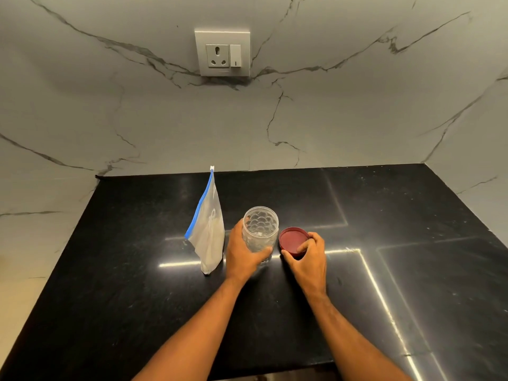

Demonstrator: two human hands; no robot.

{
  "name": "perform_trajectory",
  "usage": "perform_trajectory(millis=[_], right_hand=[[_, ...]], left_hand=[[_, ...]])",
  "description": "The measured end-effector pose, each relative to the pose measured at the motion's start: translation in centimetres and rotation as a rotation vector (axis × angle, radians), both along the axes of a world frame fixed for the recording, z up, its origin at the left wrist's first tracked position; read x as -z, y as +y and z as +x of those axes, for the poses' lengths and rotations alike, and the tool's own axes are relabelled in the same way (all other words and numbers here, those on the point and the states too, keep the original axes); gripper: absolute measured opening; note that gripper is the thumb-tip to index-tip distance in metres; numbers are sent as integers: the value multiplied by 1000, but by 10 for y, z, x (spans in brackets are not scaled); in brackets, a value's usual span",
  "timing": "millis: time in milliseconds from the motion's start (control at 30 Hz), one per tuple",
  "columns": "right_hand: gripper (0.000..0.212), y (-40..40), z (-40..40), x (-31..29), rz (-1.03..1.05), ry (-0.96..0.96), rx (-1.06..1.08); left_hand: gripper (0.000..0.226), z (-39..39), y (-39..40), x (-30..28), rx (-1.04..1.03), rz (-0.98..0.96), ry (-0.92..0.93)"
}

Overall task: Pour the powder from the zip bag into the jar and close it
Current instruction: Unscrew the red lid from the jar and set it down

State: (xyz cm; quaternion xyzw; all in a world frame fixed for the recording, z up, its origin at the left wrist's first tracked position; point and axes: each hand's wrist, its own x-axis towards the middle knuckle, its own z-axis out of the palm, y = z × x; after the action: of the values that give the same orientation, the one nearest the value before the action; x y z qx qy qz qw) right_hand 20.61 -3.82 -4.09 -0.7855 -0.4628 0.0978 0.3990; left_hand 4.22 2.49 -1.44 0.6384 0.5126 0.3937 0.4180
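A clear textured plastic jar (260,229) stands upright and open on the black counter, and it looks empty. My left hand (242,254) grips its lower part from the left. Just right of the jar lies a dark red lid (292,240), inner side up, on the counter. My right hand (306,259) holds the lid by its near edge, fingers curled round the rim. Left of the jar a zip bag (209,232) with a blue zipper strip stands upright, pale powder showing in its lower part; neither hand touches it.
The black stone counter (384,243) runs to a marble-patterned wall at the back and on both sides. A white wall socket with a switch (222,53) sits high on the back wall. The counter's front edge lies below my forearms.
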Motion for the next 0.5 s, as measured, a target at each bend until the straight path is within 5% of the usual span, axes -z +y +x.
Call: perform_trajectory(millis=[333, 500], right_hand=[[44, 1, 3, 6, -62, -16, -15], [40, 1, 3, -7, 2, -8, -17]], left_hand=[[95, -1, -1, -2, 39, -53, -2], [130, -8, -8, -7, 79, -114, -17]])
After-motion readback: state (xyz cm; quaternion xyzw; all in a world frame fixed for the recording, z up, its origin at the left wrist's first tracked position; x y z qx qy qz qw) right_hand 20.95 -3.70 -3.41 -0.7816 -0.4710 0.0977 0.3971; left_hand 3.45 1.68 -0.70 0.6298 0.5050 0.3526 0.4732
